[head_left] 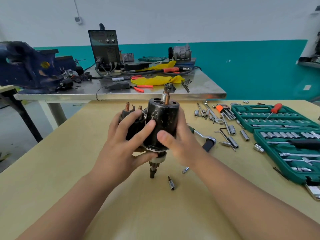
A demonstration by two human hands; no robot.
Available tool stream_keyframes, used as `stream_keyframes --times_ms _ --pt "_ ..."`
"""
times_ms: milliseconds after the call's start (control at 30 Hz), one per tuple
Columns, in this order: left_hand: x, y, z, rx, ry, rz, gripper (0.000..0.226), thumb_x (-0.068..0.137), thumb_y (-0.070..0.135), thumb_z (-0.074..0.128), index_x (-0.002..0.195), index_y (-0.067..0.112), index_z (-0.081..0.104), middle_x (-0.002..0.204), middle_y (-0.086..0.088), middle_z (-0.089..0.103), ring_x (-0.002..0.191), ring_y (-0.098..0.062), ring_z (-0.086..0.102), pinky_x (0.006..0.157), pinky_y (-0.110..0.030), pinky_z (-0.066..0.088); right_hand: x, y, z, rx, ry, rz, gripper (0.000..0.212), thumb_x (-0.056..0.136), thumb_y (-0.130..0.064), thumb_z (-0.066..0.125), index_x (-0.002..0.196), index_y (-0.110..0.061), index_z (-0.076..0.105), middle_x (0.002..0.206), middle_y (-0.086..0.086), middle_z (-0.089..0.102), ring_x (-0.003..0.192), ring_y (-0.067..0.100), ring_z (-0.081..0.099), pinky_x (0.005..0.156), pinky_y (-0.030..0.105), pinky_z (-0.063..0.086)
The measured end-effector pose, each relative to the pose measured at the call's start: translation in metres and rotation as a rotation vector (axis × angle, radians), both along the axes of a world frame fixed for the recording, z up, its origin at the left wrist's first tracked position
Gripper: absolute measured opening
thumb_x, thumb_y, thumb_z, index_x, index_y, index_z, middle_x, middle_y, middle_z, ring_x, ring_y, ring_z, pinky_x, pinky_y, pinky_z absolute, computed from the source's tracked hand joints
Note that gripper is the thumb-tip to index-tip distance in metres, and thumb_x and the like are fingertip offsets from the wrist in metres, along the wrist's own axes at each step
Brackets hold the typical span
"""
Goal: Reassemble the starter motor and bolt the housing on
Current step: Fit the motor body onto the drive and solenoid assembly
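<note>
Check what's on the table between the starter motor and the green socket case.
Head view: a ratchet, an L-shaped hex key and loose sockets lie between starter motor and green socket case.

2 hands (124,135) (181,141), 1 starter motor (162,122), 2 tables (69,153) (199,84), 1 green socket case (284,163), 1 vise (29,66), 1 welder (105,47)

- Wall (190,18): white above, with a teal band (242,70) below.
- Wall box (78,19): small, grey, upper left, fed by a thin conduit (75,6) from above.
- Floor (10,132): grey, seen at left.
- Worktable (69,161): tan wooden top, foreground.
- Steel-topped table (204,87): just behind the worktable, on white legs (55,113).
- Shelf (308,64): far right edge, partly cut off.
- Light: even and soft.
</note>
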State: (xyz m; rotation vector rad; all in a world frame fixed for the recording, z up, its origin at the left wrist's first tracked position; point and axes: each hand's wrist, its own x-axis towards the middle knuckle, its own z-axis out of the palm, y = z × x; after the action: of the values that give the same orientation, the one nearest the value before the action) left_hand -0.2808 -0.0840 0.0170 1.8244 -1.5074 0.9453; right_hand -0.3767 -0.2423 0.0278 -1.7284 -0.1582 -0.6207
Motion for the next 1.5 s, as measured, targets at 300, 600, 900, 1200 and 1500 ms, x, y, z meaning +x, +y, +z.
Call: stream_keyframes --times_ms 300,600,900,1200,1500 --pt "-0.011 -0.017 0.001 -0.122 0.893 -0.132 0.042 0.069 0.049 0.067 0.110 0.045 0.062 0.123 0.019 0.051 0.114 0.003 0.050 0.095 -0.010 0.040 0.009 -0.005 0.003 -0.007 0.449 -0.158 0.097 0.063 -0.081 0.042 0.146 -0.039 0.016 0.134 -0.012 0.053 0.108 0.006 0.059 0.084 0.031 0.050" --pt "-0.023 -0.031 0.012 -0.430 1.457 -0.181 0.022 0.087 0.026 0.067 0.070 0.019 0.056 0.059 0.000 0.061 0.044 -0.009 0.050 0.037 -0.018 0.037 -0.008 -0.013 0.030 0.082 0.510 0.081 0.076 0.074 -0.079 0.041 0.142 -0.050 0.027 0.132 -0.004 0.055 0.110 0.026 0.063 0.093 0.050 0.051" --pt "-0.003 -0.019 0.014 -0.205 1.450 0.065 0.025 0.089 0.011 0.060 0.065 0.013 0.052 0.057 0.000 0.056 0.054 -0.017 0.048 0.052 -0.025 0.036 -0.020 0.006 0.030 0.405 0.685 0.090 0.039 0.095 -0.052 0.045 0.128 -0.033 0.054 0.118 0.015 0.066 0.093 0.032 0.068 0.077 0.032 0.049" --pt "0.000 -0.018 0.029 0.040 1.418 0.136 0.032 0.089 0.028 0.064 0.065 0.012 0.050 0.051 0.000 0.051 0.050 -0.017 0.043 0.056 -0.026 0.037 -0.018 0.013 0.035 0.279 0.668 -0.030 0.055 0.094 -0.062 0.037 0.116 -0.020 0.063 0.098 0.010 0.071 0.075 0.024 0.062 0.061 0.029 0.044" --pt "0.015 -0.015 0.051 0.127 1.699 0.085 0.019 0.089 0.012 0.063 0.093 -0.007 0.062 0.082 -0.020 0.066 0.068 -0.027 0.063 0.063 -0.035 0.052 -0.007 0.012 0.053 -0.077 0.493 -0.057 0.053 0.087 -0.062 0.047 0.132 -0.034 0.044 0.113 -0.015 0.050 0.063 0.023 0.072 0.055 0.029 0.055"
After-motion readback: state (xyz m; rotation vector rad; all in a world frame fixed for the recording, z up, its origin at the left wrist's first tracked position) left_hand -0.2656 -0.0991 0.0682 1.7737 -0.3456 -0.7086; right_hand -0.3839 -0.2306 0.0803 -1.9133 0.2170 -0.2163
